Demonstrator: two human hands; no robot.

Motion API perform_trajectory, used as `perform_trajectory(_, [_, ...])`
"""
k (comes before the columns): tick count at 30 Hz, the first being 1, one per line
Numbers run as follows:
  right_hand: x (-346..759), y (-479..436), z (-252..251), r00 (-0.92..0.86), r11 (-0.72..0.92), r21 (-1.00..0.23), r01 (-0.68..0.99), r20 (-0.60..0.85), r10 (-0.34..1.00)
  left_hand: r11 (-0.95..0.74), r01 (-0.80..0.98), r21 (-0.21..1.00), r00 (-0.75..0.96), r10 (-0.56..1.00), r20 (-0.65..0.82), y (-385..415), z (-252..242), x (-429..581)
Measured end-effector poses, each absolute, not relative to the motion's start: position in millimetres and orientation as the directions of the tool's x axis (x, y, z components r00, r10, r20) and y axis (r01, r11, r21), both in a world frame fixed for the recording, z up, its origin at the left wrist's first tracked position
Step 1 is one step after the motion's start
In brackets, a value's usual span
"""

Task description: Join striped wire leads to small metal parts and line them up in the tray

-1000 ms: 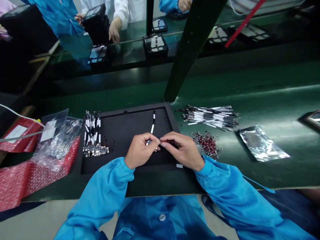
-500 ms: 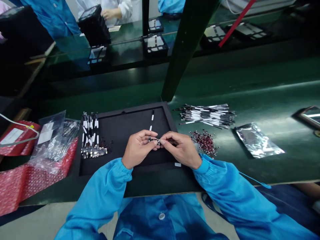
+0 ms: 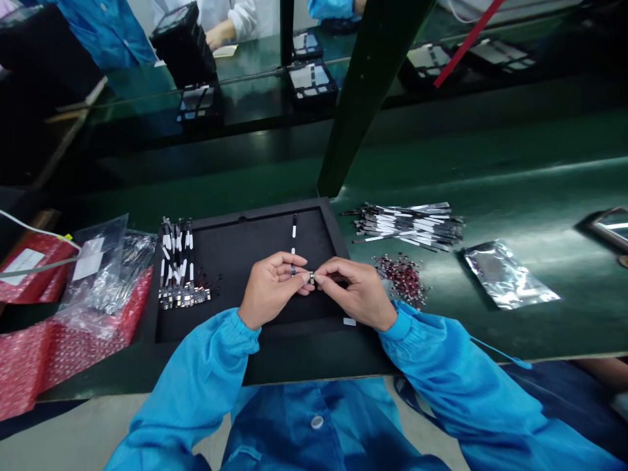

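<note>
Silver metal part [image 3: 311, 279], tiny, sits pinched between the fingertips of the left hand [image 3: 275, 288] and right hand [image 3: 356, 292], both closed on it, mid-air above the tray. Dark ring-shaped piece [image 3: 293, 269] shows by the left hand's fingers; can't tell if it's held or joined to the part. Part looks light and stiff but small enough to drop or lose, so fingertip pinch on its edges seems the right hold. Blue elasticated sleeves [image 3: 196, 366] enter from below. Under the hands: matte black rimmed tray [image 3: 245, 219], with a thin black-and-white strip [image 3: 294, 229] lying on it just above the hands. Left side of tray: bundle of black-and-white strips [image 3: 176, 258], with a row of small metal pieces [image 3: 184, 297] at its foot. Right of tray, on the green bench [image 3: 490, 163]: loose pile of metal-ended strips [image 3: 407, 226], likely thin and springy, heap of tiny dark-red parts [image 3: 402, 280], silver foil bag [image 3: 507, 275]. Far left: clear plastic bag [image 3: 95, 275] on red bubble wrap [image 3: 69, 340]. White label [image 3: 22, 261] on red packaging; no writing legible, no brands visible.
</note>
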State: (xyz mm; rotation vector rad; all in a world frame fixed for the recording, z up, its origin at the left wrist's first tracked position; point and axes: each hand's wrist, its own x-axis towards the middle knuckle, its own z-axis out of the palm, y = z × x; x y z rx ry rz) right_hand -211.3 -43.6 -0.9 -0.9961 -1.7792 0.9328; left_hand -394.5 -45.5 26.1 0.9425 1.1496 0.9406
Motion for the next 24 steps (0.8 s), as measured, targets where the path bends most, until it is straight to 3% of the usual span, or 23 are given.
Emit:
perform_trajectory(6, [-210.0, -43.6, -1.5, -0.327, 0.463, -0.840, 0.282, 0.370, 0.870, 0.289, -0.064, 0.955, 0.122, 0.952, -0.280, -47.1, 26.4, -393.3])
perform_trajectory(14, [-209.3, -44.1, 0.4, -0.326, 0.461, -0.835, 0.300, 0.365, 0.872, 0.129, 0.098, 0.987, 0.065, 0.989, -0.135, -52.1, 21.2, -390.0])
perform_trajectory(24, [-207.7, -39.9, 4.6, -0.361, 0.104, -0.983, 0.153, 0.043, 0.932, 0.207, 0.037, 0.978, 0.144, 0.967, -0.210, -48.1, 29.8, -394.3])
